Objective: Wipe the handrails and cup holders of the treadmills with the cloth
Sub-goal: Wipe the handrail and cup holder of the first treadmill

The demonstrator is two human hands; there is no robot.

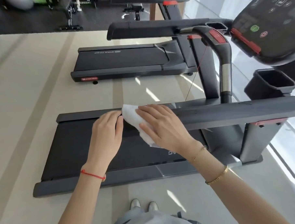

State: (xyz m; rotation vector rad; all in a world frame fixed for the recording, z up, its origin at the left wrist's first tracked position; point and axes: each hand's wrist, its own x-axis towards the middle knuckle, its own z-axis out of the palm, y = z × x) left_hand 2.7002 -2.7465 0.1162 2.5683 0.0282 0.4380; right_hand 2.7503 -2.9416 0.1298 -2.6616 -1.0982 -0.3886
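Reaching forward from the bottom of the view, two bare forearms are seen, both bent slightly inward so that the hands meet at the near handrail point(228, 114). A thin red string is worn on the left wrist, and two gold bracelets are worn on the right arm. Two shoes are visible below, on the pale floor point(24, 103).

The right hand point(162, 126) is laid flat on the white cloth point(135, 119), with the fingers nearly straight and spread, pressing it onto the free end of the handrail. The left hand point(107, 130) is placed just beside it, with the fingers curled over the edge of the cloth; whether the cloth is really pinched by them cannot be told. One cloth is seen.

Two treadmills are counted fully: the near treadmill point(77, 148) under the hands, and the second treadmill point(124, 62) behind it. Part of a third machine is seen at the top. Two dark cup holders are visible at the right, the near cup holder point(269, 84) beside the console point(275, 26).
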